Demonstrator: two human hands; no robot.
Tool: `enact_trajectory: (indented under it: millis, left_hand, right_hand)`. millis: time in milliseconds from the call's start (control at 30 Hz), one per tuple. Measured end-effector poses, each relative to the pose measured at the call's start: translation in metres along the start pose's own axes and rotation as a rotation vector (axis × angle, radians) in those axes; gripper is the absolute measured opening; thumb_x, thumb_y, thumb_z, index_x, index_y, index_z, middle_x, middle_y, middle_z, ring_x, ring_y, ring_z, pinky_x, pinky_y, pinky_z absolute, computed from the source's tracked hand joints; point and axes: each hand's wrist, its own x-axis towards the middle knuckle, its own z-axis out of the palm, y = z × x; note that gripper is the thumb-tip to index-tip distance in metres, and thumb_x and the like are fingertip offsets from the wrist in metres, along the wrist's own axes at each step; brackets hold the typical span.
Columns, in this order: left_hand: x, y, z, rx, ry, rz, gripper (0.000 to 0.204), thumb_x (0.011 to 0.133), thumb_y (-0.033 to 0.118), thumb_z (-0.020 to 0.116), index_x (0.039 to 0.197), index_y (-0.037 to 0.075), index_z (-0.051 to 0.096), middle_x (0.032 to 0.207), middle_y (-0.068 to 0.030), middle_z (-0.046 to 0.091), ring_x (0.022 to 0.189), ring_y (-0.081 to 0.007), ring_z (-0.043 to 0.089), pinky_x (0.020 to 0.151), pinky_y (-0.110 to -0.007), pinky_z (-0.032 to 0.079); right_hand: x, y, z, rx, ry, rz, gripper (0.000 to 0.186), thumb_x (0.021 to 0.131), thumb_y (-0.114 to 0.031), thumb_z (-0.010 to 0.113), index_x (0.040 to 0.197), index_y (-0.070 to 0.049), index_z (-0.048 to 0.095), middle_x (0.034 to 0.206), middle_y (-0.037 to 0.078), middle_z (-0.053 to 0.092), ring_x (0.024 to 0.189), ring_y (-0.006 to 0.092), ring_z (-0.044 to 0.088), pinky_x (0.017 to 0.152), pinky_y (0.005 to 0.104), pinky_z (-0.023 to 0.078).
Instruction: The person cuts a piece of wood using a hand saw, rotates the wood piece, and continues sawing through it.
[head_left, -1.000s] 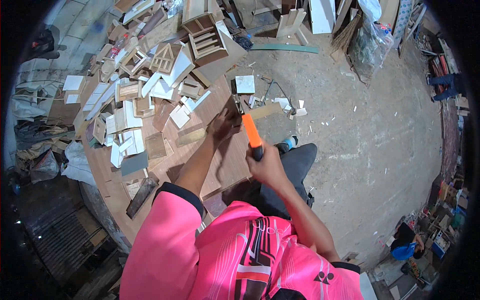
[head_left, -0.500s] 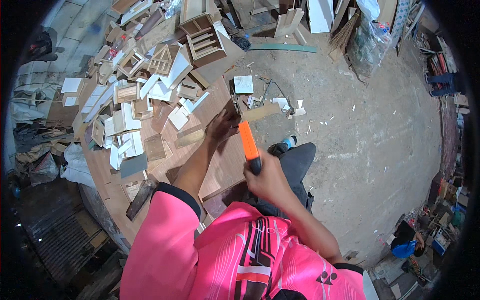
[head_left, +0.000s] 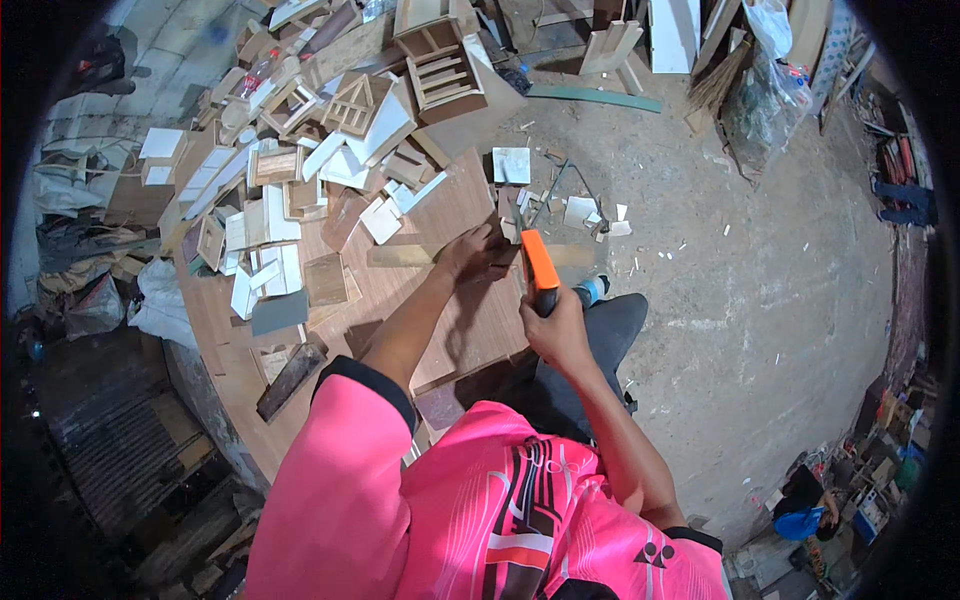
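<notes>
My right hand (head_left: 555,330) is closed around an orange-and-black tool (head_left: 540,262), its dark, narrow front reaching away from me at the right edge of the wooden worktop (head_left: 430,350). Just left of the tool, my left hand (head_left: 470,252) has its fingers bent over a light wooden strip (head_left: 400,256), which lies crosswise beneath it and shows again beyond the tool. Part of what those fingers grip is hidden by shadow. Offcuts and a white square block (head_left: 511,166) lie just beyond.
Wooden frames and boards (head_left: 265,225) are heaped across the worktop's left and far side. A broom (head_left: 715,75), plastic bags (head_left: 780,120) and leaning boards (head_left: 672,35) stand at the back. Scraps lie on the concrete floor (head_left: 740,300). A person in dark clothing (head_left: 805,505) appears at the lower right.
The wooden strip has swung, its right end now nearer me. My right hand and tool moved back slightly, then forward and rightward. The whole view has shifted a little.
</notes>
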Motion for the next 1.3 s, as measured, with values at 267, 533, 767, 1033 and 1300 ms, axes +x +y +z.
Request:
enact_trajectory:
  millis: [267,533,767,1033,1300]
  left_hand:
    - [-0.002,-0.001,0.018,0.077,0.442,0.113,0.054,0.075,0.041,0.069,0.122,0.017,0.059,0.109,-0.0059,0.059,0.111,-0.0262,0.051,0.098,-0.036,0.043]
    - [0.005,-0.030,0.060,-1.173,0.378,-0.052,0.060,0.070,0.039,0.075,0.121,0.013,0.058,0.110,-0.0054,0.060,0.114,-0.0242,0.052,0.097,-0.036,0.045]
    - [-0.006,-0.011,0.040,0.148,0.575,-0.033,0.057,0.071,0.039,0.076,0.120,0.014,0.059,0.115,-0.0065,0.058,0.108,-0.0277,0.058,0.081,-0.040,0.054]
    - [0.004,0.003,0.025,-0.236,0.501,-0.022,0.068,0.071,0.036,0.076,0.131,0.016,0.051,0.129,-0.0062,0.052,0.113,-0.0298,0.054,0.086,-0.041,0.052]
    - [0.003,-0.003,0.029,0.054,0.431,-0.038,0.074,0.073,0.038,0.076,0.135,0.017,0.042,0.137,-0.0107,0.044,0.120,-0.0316,0.050,0.089,-0.042,0.050]
  right_hand:
    - [0.031,-0.009,-0.001,0.059,0.003,-0.204,0.022,0.084,-0.010,0.064,0.099,-0.002,0.049,0.061,0.001,0.040,0.058,0.0097,0.042,0.053,0.0297,0.037]
    - [0.075,-0.020,0.009,0.085,-0.167,-0.202,0.024,0.086,-0.008,0.053,0.109,-0.004,0.047,0.061,-0.001,0.043,0.045,0.0093,0.043,0.039,0.0283,0.036]
    - [0.050,-0.115,-0.034,0.124,-0.281,0.011,0.023,0.080,-0.006,0.051,0.103,-0.005,0.047,0.057,0.003,0.046,0.042,0.0141,0.049,0.038,0.0314,0.039]
    - [0.084,-0.129,-0.035,0.041,-0.348,0.036,0.017,0.075,-0.004,0.050,0.091,0.002,0.047,0.058,0.007,0.050,0.044,0.0168,0.052,0.038,0.0331,0.040]
    - [0.106,-0.155,-0.028,-0.024,-0.387,0.080,0.011,0.076,-0.004,0.050,0.083,0.004,0.048,0.061,0.011,0.052,0.047,0.0168,0.051,0.040,0.0333,0.043]
